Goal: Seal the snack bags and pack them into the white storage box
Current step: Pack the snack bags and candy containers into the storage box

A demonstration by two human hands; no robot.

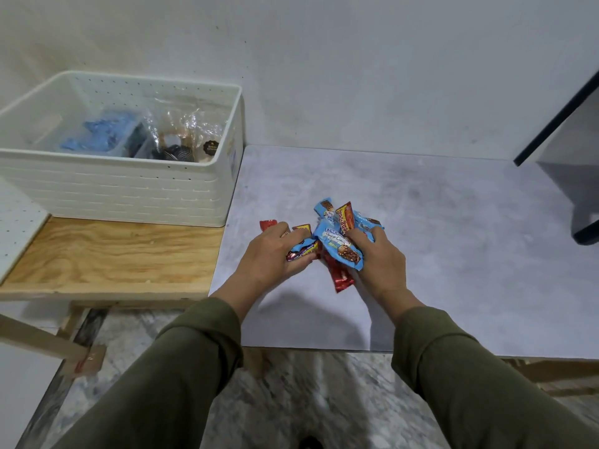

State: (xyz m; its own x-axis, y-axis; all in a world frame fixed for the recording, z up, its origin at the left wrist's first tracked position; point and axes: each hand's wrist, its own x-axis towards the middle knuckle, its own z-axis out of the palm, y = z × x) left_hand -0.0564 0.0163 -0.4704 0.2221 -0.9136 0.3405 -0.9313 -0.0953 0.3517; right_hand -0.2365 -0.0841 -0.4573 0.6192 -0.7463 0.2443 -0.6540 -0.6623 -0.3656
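Note:
A bunch of small snack packets [337, 244], blue ones and red ones, is gathered between both hands just above the grey table top [437, 238]. My left hand [275, 254] clasps the left side of the bunch, my right hand [379, 257] the right side. The white storage box [129, 189] stands to the far left on a wooden shelf. Inside it lie clear bags holding blue items [100, 137] and dark striped sweets [175, 150].
The wooden shelf [113, 254] sits lower-left, next to a white pegboard panel [16, 228]. A dark-edged panel and a black object [583, 222] stand at the right edge. The white wall rises behind the table; marble floor lies below.

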